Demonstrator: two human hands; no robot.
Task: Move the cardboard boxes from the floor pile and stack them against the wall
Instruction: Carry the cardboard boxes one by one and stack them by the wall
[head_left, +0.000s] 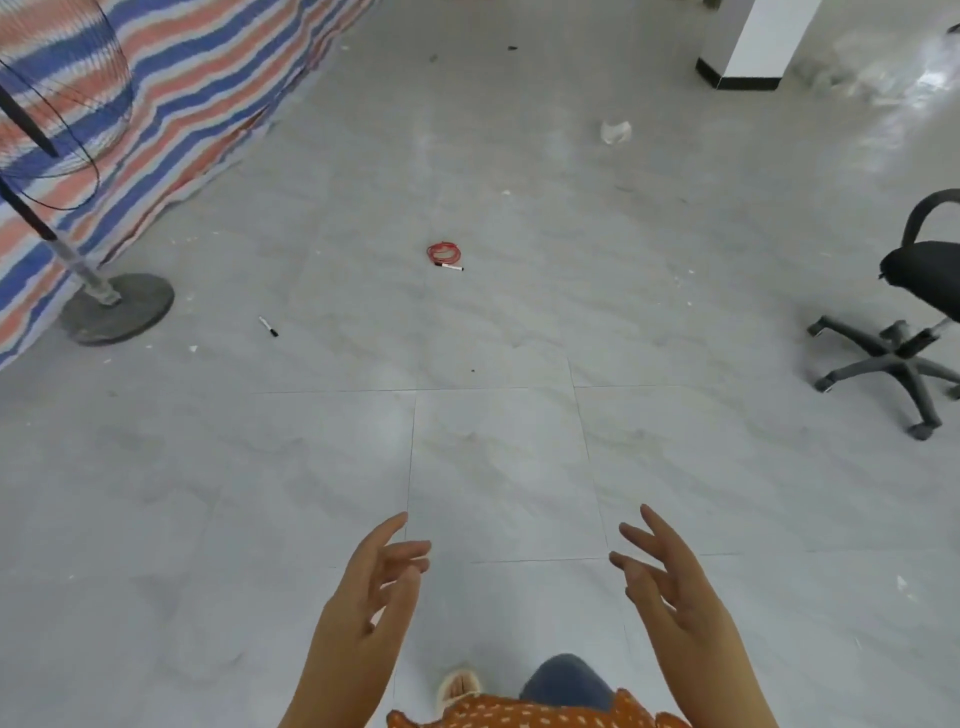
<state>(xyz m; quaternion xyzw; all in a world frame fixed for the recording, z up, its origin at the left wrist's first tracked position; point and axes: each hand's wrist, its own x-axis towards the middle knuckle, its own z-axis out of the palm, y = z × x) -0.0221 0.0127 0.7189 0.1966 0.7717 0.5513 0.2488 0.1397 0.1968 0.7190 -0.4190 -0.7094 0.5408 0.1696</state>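
Observation:
No cardboard box shows in the head view. My left hand (371, 587) and my right hand (670, 582) are both held out low in front of me over the grey tiled floor (493, 441), palms facing each other. Their fingers are spread and relaxed, and neither hand holds anything. A gap of bare floor lies between the two hands.
A standing fan's round base (118, 307) and a striped tarp (171, 88) are at the left. An office chair (904, 322) stands at the right, a white pillar (753, 47) at the far right. A red cord (444, 253), two markers (450, 267) (268, 326) and a crumpled wrapper (615, 131) lie on the floor.

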